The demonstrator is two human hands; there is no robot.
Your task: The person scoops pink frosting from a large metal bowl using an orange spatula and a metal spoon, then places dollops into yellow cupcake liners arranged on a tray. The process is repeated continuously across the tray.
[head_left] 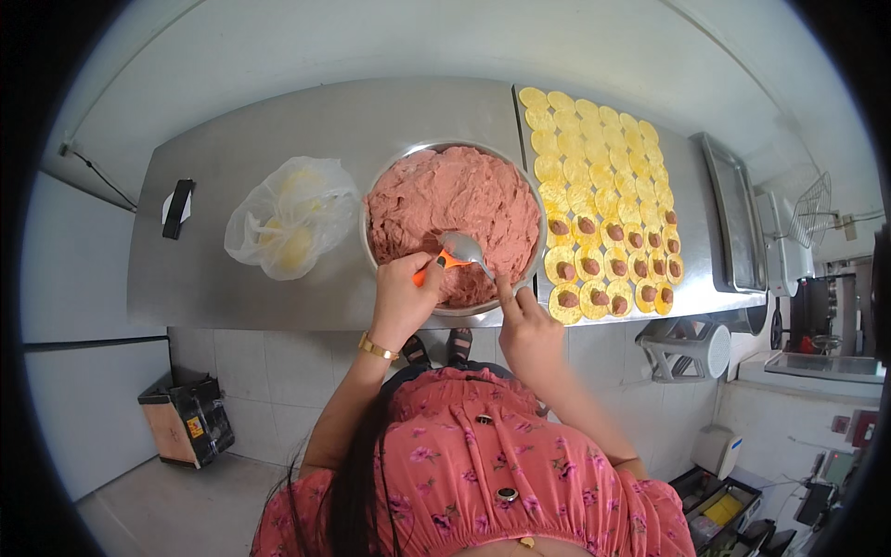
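Note:
A wide metal bowl (369, 243) heaped with pink ground meat (455, 195) stands before me at the table's front edge. Over the near part of the meat, my right hand (529, 330) grips the handle of a metal spoon (464, 247). Closed fingers of my left hand (406, 292) hold a small orange tool (453, 260) against the spoon's bowl; most of the tool is hidden. On the right lie rows of round yellow wrappers (603, 158). Those in the nearer rows carry small lumps of meat (599, 297); the farther ones are bare.
Left of the bowl sits a clear plastic bag (292, 218) with yellow contents. A black object (177, 209) lies farther left on the steel table (223, 167). At the right end stands a metal tray (733, 213), with a grey stool (685, 348) below.

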